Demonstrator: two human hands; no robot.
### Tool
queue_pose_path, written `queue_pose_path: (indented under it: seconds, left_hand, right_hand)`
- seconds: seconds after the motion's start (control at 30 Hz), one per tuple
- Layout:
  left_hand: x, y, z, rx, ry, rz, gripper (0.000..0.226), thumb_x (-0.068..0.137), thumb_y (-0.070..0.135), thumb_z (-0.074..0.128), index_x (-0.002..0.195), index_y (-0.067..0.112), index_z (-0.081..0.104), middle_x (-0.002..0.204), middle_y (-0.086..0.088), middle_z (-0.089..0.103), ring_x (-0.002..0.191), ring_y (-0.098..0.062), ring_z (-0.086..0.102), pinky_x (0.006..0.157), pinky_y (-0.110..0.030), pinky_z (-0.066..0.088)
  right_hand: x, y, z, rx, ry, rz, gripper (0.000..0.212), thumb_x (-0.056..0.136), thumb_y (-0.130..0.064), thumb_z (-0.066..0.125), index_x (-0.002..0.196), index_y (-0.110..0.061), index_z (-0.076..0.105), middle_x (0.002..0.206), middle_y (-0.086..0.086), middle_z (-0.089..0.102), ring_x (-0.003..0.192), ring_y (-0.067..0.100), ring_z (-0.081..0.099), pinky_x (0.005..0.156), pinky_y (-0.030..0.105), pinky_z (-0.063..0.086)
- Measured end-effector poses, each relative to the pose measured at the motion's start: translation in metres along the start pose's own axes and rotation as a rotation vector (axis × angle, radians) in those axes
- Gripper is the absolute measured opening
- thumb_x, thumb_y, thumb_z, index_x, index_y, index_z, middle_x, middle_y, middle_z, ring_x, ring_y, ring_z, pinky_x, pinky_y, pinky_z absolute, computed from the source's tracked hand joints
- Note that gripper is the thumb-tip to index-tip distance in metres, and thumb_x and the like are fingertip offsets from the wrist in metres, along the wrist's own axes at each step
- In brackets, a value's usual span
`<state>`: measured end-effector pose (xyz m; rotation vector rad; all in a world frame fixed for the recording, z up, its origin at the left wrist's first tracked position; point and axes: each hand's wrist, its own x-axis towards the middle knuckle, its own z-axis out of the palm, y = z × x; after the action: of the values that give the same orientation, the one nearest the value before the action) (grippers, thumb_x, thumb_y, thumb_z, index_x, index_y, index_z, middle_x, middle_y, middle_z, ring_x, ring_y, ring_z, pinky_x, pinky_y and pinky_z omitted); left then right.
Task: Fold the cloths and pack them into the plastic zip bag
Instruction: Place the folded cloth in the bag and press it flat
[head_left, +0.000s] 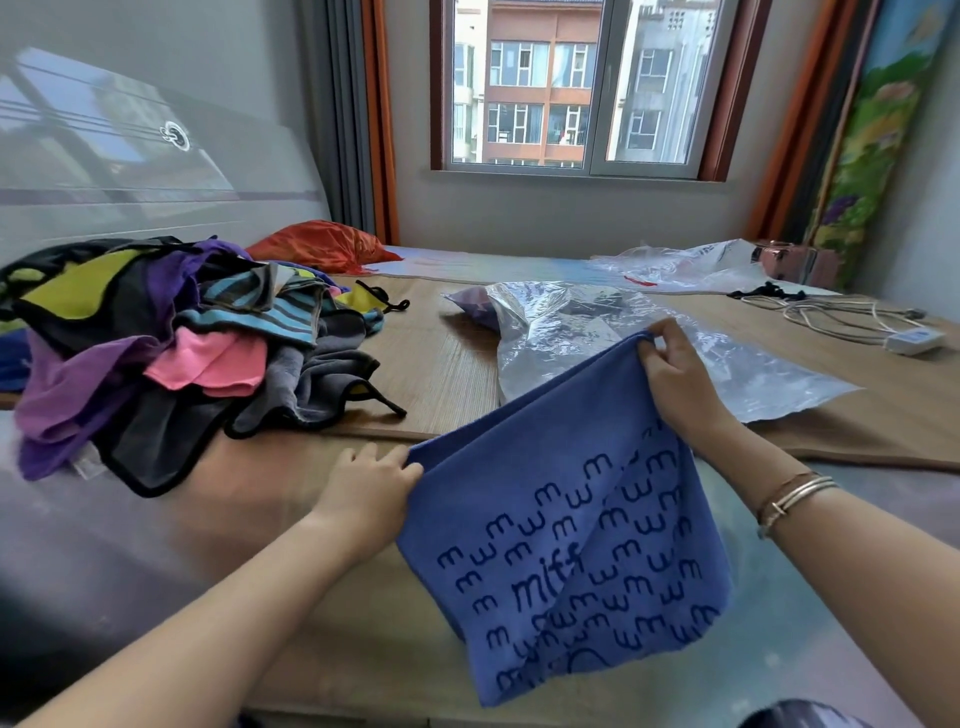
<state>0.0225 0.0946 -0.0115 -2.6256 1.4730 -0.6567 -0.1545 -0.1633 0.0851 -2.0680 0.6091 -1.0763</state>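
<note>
A blue cloth with dark printed letters hangs in front of me, held up by two top corners. My left hand pinches its near left corner. My right hand pinches the far corner, raised higher over the clear plastic zip bag. The bag lies flat on the mat behind the cloth, with something purple inside at its far left end. A heap of mixed cloths, purple, pink, grey, striped and yellow, sits to the left.
An orange pillow lies at the back left by the headboard. A second crumpled plastic bag lies at the back right. A white cable with an adapter runs along the right edge of the woven mat.
</note>
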Motion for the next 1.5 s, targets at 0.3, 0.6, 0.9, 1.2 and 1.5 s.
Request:
queue_pose_path:
  seconds: [0.3,0.6,0.9,1.2,1.5]
  left_hand:
    - [0.004,-0.022,0.005,-0.671,0.217,-0.410,0.026,0.081,0.009,0.062,0.060,0.013,0.048,0.076,0.001,0.047,0.067,-0.019,0.050,0.053,-0.030,0.034]
    - [0.013,-0.034,0.005,-0.803,0.138,-0.376,0.023,0.071,0.005,0.069,0.057,0.012,0.051,0.064,0.000,0.057,0.062,-0.018,0.051,0.054,-0.028,0.036]
    - [-0.005,-0.067,-0.051,-0.626,0.152,-0.018,0.011,0.091,0.017,0.061,0.083,0.025,0.061,0.076,0.008,0.062,0.072,-0.009,0.058,0.067,-0.038,0.049]
    - [-0.014,-0.091,-0.145,-0.742,0.590,-0.206,0.048,0.090,0.049,0.050,0.063,0.009,0.049,0.052,-0.005,0.044,0.049,-0.014,0.038,0.054,-0.028,0.036]
    - [0.013,-0.117,-0.174,-1.416,0.334,-0.472,0.010,0.092,0.017,0.060,0.087,0.011,0.065,0.078,-0.005,0.063,0.044,-0.013,0.066,0.038,-0.014,0.047]
  right_hand:
    - [0.007,-0.002,0.012,-0.037,0.051,0.045,0.011,0.102,-0.018,0.036,0.099,-0.012,0.045,0.069,0.003,0.045,0.063,0.017,0.041,0.057,0.033,0.029]
    - [0.001,-0.009,0.005,-0.007,0.025,0.054,0.012,0.102,-0.019,0.036,0.100,-0.013,0.046,0.073,0.002,0.046,0.067,0.016,0.043,0.059,0.032,0.031]
    - [-0.005,-0.033,-0.027,0.084,0.120,0.004,0.010,0.102,-0.017,0.037,0.098,-0.015,0.047,0.076,0.002,0.047,0.070,0.014,0.044,0.062,0.031,0.032]
    - [0.003,-0.082,-0.044,0.200,0.233,-0.062,0.012,0.100,-0.018,0.038,0.093,-0.017,0.048,0.071,-0.002,0.044,0.065,0.012,0.040,0.059,0.029,0.030]
    - [0.032,-0.100,-0.027,0.104,0.244,-0.097,0.011,0.100,-0.015,0.038,0.100,-0.015,0.050,0.072,-0.002,0.048,0.062,0.009,0.042,0.050,0.014,0.033]
